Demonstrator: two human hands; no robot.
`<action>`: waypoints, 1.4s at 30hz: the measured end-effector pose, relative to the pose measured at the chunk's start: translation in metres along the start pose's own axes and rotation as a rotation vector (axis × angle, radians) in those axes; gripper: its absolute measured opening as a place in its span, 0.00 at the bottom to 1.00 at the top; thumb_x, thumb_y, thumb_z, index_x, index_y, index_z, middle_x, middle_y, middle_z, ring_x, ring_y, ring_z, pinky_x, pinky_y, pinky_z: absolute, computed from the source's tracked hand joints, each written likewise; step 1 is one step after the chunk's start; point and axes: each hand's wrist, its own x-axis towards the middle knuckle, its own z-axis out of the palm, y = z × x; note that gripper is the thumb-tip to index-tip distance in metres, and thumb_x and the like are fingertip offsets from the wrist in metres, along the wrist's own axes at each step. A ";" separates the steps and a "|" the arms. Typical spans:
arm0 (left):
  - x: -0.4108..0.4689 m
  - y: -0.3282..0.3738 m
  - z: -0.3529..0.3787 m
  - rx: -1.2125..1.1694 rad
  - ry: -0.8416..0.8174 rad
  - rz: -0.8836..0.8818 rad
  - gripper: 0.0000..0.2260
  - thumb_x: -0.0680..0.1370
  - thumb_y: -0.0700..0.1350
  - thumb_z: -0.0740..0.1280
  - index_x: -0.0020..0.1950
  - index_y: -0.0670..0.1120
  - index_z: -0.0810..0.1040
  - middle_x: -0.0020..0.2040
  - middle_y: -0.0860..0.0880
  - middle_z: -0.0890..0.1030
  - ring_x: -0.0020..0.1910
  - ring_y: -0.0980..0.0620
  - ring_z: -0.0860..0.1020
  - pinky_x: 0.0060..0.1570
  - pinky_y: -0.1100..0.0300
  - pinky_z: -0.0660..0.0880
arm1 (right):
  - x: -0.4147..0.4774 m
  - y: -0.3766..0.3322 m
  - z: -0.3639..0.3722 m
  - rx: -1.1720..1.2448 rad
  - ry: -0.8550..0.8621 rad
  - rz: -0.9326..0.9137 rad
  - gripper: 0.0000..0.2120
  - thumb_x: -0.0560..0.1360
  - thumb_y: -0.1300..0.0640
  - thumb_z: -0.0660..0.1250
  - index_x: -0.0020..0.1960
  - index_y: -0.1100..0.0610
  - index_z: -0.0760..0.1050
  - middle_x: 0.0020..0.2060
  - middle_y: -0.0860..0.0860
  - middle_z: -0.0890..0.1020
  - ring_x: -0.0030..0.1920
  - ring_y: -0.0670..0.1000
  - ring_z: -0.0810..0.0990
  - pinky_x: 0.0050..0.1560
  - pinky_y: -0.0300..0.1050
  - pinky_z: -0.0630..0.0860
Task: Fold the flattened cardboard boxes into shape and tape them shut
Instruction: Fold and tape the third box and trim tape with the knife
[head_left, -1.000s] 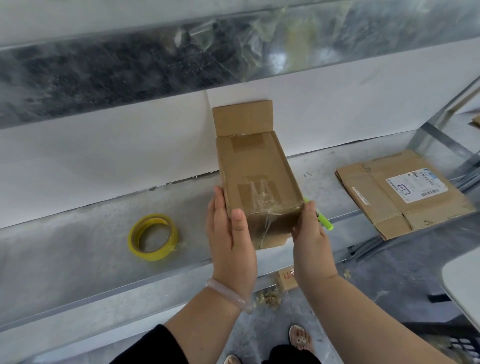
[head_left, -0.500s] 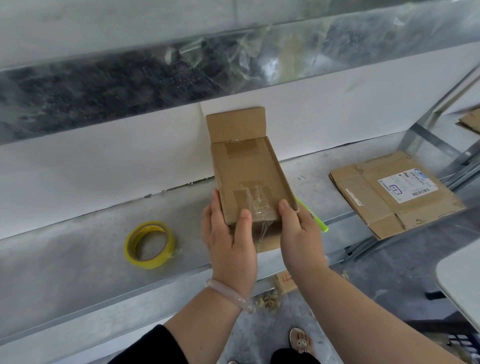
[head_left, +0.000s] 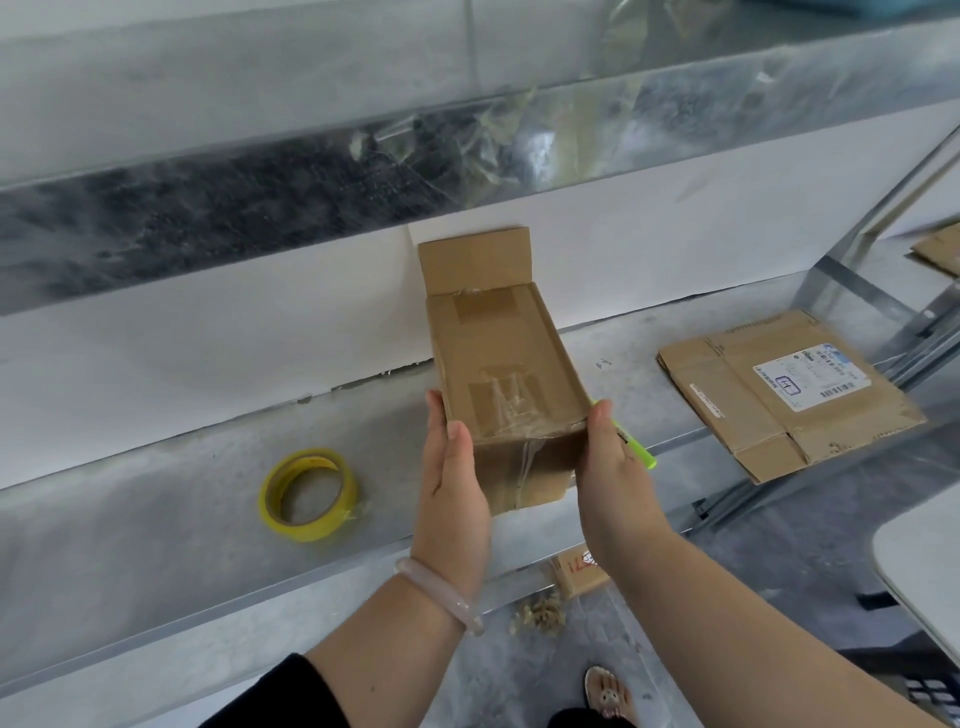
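Note:
A brown cardboard box (head_left: 506, 374) lies lengthwise on the metal shelf (head_left: 156, 519). Its far flap stands open against the white wall. Clear tape runs over its top and down its near end. My left hand (head_left: 452, 493) grips the box's near left corner, fingers along the side and thumb on the top edge. On the near right corner, my right hand (head_left: 613, 467) holds the box with its thumb at the top edge. A yellow tape roll (head_left: 309, 493) lies on the shelf, left of the box. A flattened cardboard box (head_left: 789, 395) with a white label lies to the right.
A bright green pen-like tool (head_left: 641, 454) lies on the shelf behind my right hand. Another flat cardboard piece (head_left: 940, 249) sits at the far right. A cardboard scrap (head_left: 579, 571) and debris lie on the floor below. A white table corner (head_left: 930, 561) juts in at right.
Half a second ago both thumbs lay over the taped top near edge. They have slid back to the corners and the box's near end face shows again.

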 end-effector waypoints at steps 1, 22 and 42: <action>0.002 0.000 -0.003 -0.025 -0.040 -0.028 0.24 0.79 0.63 0.55 0.75 0.64 0.60 0.71 0.64 0.68 0.70 0.66 0.65 0.73 0.57 0.60 | 0.001 -0.001 0.000 0.036 -0.021 0.019 0.19 0.82 0.38 0.50 0.52 0.49 0.73 0.44 0.44 0.76 0.53 0.47 0.70 0.59 0.42 0.64; -0.017 0.040 -0.034 0.499 -0.031 0.313 0.26 0.68 0.72 0.62 0.65 0.69 0.68 0.63 0.57 0.69 0.63 0.62 0.69 0.64 0.62 0.68 | -0.029 -0.027 0.010 -0.220 -0.036 -0.404 0.32 0.74 0.40 0.68 0.75 0.43 0.63 0.54 0.38 0.77 0.54 0.40 0.77 0.48 0.34 0.71; -0.013 0.052 -0.060 0.299 0.082 0.255 0.23 0.73 0.63 0.61 0.65 0.58 0.74 0.60 0.63 0.76 0.59 0.66 0.74 0.59 0.63 0.73 | -0.020 0.004 0.013 -0.409 -0.320 -0.698 0.24 0.81 0.44 0.51 0.74 0.32 0.51 0.63 0.21 0.65 0.68 0.32 0.65 0.69 0.35 0.63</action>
